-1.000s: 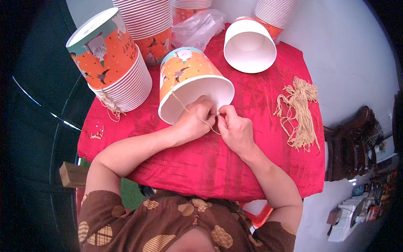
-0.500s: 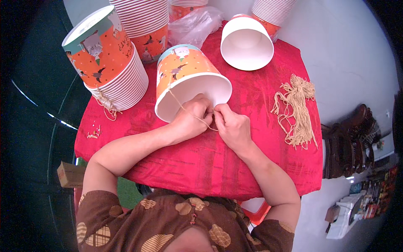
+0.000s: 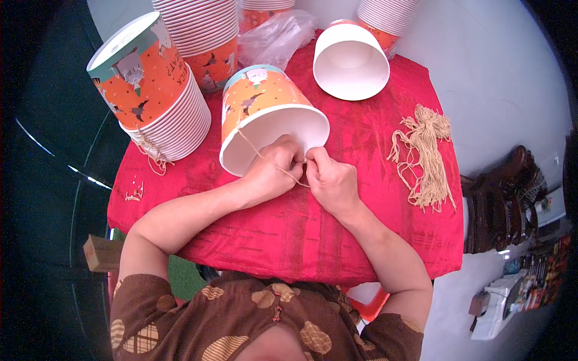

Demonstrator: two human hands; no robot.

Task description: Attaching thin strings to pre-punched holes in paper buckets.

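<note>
Seen from above, a person in a brown patterned top leans over a table covered by a red cloth (image 3: 361,240). Both forearms reach forward and the hands meet near the middle of the cloth. The left hand (image 3: 272,171) is curled closed, fingers pinched on a thin tan string (image 3: 265,157) that runs from the hands up over the near rim of a paper bucket (image 3: 268,117). The right hand (image 3: 331,180) is closed too, its fingertips pressed to the same string just beside the left hand. The bucket lies on its side, its white open mouth toward the person, its orange printed wall behind, and both hands touch its rim.

Compared with half a second ago, the hands and bucket sit almost where they were; the grip on the string has not changed.

To the right lies a loose bundle of tan strings (image 3: 424,153). To the left leans a stack of nested buckets (image 3: 153,96). Farther back, a single white-lined bucket (image 3: 350,60) lies on its side, with crumpled clear plastic (image 3: 274,36) beside it and more bucket stacks along the far edge.
</note>
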